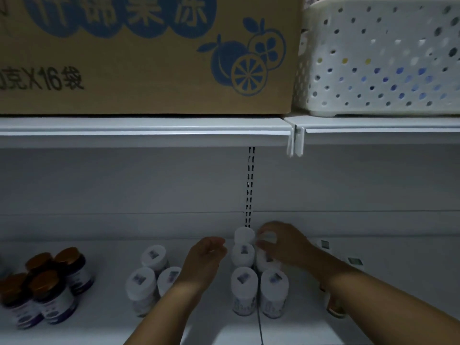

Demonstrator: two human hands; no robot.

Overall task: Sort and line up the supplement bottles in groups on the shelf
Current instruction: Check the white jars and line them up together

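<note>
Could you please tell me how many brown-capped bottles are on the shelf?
4, clustered at the shelf's far left: back left, back right, front left, front right. More may lie beyond the frame edge.

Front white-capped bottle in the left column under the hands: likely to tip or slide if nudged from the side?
Front white-capped bottle looks tall for its base, so a push near the cap probably tips it. A low push likely slides it on the smooth shelf. Its close neighbour should block a rightward fall.
</note>
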